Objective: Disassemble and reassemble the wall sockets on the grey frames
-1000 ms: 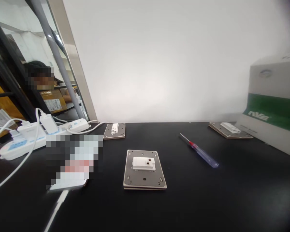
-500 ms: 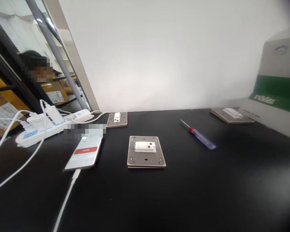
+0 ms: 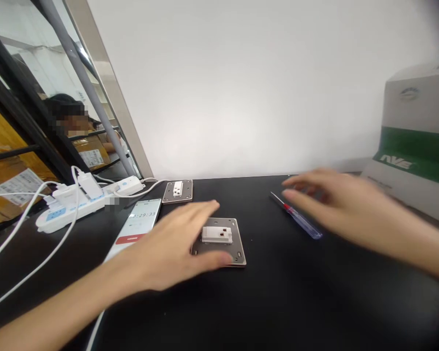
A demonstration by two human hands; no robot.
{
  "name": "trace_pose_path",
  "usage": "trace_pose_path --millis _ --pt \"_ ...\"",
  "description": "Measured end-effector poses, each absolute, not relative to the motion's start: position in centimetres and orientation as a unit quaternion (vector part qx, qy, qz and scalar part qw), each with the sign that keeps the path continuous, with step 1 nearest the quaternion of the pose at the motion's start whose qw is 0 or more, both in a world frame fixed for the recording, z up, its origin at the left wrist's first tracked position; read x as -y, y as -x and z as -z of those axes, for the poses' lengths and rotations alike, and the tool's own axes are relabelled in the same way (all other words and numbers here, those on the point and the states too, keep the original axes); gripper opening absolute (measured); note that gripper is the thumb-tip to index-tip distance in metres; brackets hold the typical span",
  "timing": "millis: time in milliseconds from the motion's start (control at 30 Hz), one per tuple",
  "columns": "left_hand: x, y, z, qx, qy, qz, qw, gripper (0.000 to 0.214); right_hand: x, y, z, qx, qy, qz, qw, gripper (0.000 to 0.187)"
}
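My left hand (image 3: 175,248) reaches over the left side of a square socket faceplate (image 3: 219,248), fingers and thumb spread apart around it. The faceplate lies flat with its grey back and white socket block facing up. Whether the hand touches it I cannot tell. On the right, my right hand (image 3: 329,200), a little blurred, hangs above the table with thumb and fingers apart and nothing between them. Just left of and below it lies a screwdriver (image 3: 302,223) with a clear purple handle and red collar, its tip pointing to the back left.
Behind my left hand a phone (image 3: 144,209) lies plugged into a white cable. A white power strip (image 3: 91,202) with chargers and cables is at the left, near a second faceplate (image 3: 178,191). A green-and-white box (image 3: 417,141) stands at right. Beyond the frame sits a person (image 3: 73,117).
Both my hands have come into view, the left over the middle faceplate, the right near the screwdriver. The right-hand faceplate is now hidden behind my right hand and arm. The view has shifted slightly.
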State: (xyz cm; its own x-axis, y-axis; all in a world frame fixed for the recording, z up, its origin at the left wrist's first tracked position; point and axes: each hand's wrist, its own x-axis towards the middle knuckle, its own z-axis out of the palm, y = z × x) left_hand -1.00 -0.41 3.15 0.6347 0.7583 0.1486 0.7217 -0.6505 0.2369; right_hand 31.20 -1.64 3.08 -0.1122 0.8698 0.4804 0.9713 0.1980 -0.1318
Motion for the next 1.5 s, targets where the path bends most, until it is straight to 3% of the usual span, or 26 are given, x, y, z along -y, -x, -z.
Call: trace_pose_path --millis 67,133,300,500,600,767,933,1067,1233,1400,1500 --pt "0.7 -0.6 -2.0 -0.399 -0.909 -0.049 0.111 0.091 0.7 -30.5 -2.0 0.743 0.641 0.1 0.168 0.041" --pt "1.0 -1.5 -1.3 -0.408 -0.903 -0.04 0.125 0.092 0.2 -30.0 -0.6 0.737 0.658 0.096 0.124 0.047" --pt "1.2 -1.1 -0.9 -0.415 -0.898 -0.051 0.134 0.089 0.7 -30.3 1.2 0.753 0.647 0.081 0.09 0.032" --pt "1.8 0.4 -1.9 -0.376 -0.91 -0.043 0.167 0.085 1.5 -30.0 0.9 0.797 0.578 0.08 0.155 0.03" --pt "2.7 -0.1 -2.0 -0.433 -0.886 -0.069 0.151 0.087 2.0 -29.2 0.9 0.82 0.538 0.067 0.184 0.032" --pt "3.6 -2.1 -1.1 -0.556 -0.817 -0.072 0.131 0.111 2.7 -27.8 1.0 0.848 0.492 0.039 0.193 0.034" --pt "3.2 -1.0 -2.7 -0.48 -0.861 -0.05 0.159 0.088 3.1 -27.4 1.1 0.86 0.468 0.014 0.205 0.032" --pt "2.9 -0.1 -3.2 -0.437 -0.876 -0.029 0.202 0.092 3.2 -27.3 0.9 0.864 0.464 -0.036 0.19 0.03" --pt "2.8 -1.3 -1.9 -0.492 -0.842 -0.038 0.22 0.108 3.4 -27.1 0.9 0.864 0.457 -0.066 0.199 0.025" --pt "2.4 0.0 -2.8 -0.408 -0.884 -0.019 0.226 0.085 3.5 -27.0 0.8 0.873 0.436 -0.034 0.215 0.025" --pt "2.5 0.6 -3.1 -0.382 -0.901 -0.016 0.205 0.089 3.5 -26.9 0.7 0.876 0.427 -0.022 0.225 0.025"
